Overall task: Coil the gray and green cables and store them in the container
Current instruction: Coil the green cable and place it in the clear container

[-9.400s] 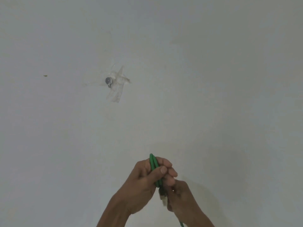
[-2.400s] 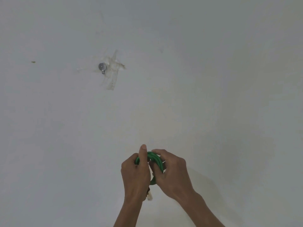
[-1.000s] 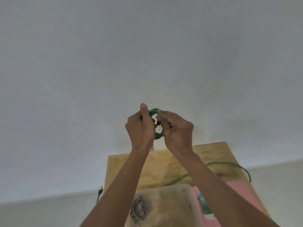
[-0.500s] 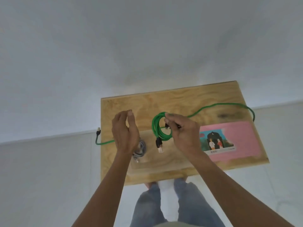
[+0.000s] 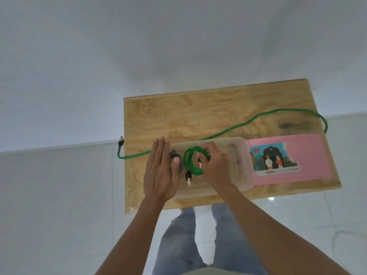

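The coiled green cable [image 5: 193, 162] hangs over the clear container [image 5: 241, 165], its plug end [image 5: 189, 178] dangling toward the container's floor. The right hand [image 5: 215, 165] holds the coil, fingers curled round its right side. Left of the coil, the left hand [image 5: 161, 171] hovers with fingers straight and together, partly covering the gray cable [image 5: 175, 156] in the container. A second green cable [image 5: 258, 118] trails across the wooden tabletop [image 5: 198, 114] behind the container; a pink card [image 5: 297, 155] lies to its right.

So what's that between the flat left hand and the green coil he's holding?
In the head view, a coiled gray cable lies in the container, between the left hand and the green coil held by the right hand, partly hidden.
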### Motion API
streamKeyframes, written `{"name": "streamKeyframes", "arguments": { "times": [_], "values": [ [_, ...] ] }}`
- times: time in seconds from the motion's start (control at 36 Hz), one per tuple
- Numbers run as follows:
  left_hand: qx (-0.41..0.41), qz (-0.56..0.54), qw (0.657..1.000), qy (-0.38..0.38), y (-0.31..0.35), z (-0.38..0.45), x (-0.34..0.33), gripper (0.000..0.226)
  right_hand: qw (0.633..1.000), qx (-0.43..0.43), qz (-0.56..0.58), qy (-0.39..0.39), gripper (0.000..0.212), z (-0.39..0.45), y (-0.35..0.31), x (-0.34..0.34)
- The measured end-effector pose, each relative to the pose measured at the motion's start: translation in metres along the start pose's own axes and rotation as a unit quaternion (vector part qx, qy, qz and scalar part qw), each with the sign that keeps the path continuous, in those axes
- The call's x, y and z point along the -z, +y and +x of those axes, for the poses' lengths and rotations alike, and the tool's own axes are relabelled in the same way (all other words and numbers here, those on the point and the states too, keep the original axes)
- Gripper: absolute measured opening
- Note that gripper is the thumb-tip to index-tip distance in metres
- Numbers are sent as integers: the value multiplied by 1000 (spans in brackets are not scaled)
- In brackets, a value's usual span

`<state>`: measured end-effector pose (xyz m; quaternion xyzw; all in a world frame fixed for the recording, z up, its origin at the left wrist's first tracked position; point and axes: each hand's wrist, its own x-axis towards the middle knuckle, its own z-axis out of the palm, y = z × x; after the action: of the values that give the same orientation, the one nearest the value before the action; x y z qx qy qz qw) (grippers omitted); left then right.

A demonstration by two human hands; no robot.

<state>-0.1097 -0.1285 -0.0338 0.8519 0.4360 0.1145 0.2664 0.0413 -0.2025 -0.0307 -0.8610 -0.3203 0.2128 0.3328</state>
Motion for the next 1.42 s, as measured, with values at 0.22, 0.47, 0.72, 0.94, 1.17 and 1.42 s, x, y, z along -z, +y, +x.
{"name": "streamKeyframes", "arguments": {
  "times": [0.22, 0.47, 0.72, 0.94, 1.17, 1.42],
  "values": [
    [-5, -4, 1000, 7, 0, 0, -2, 68, 1000, -23, -14, -7, 18, 7, -7, -9],
    [0, -6, 1000, 8, 0, 0, -2, 66, 996, -90, 15, 0, 28, -6, -16, -11],
    [-2, -6, 1000, 5, -1, 0, -2, 63, 993, -110, 46, 9, 29, -15, -22, 1],
    [12, -6, 1000, -5, 4, 1, 7, 63, 991, -127, 28, 21, 24, -13, -30, 33],
    [48, -36, 998, 18, 34, 35, 39, 69, 996, -64, 37, 44, 15, 17, -49, 96],
    [23, -31, 999, -15, 98, 116, 40, 37, 995, -60, -10, 77, 11, 88, -12, 164]
  ]
}}
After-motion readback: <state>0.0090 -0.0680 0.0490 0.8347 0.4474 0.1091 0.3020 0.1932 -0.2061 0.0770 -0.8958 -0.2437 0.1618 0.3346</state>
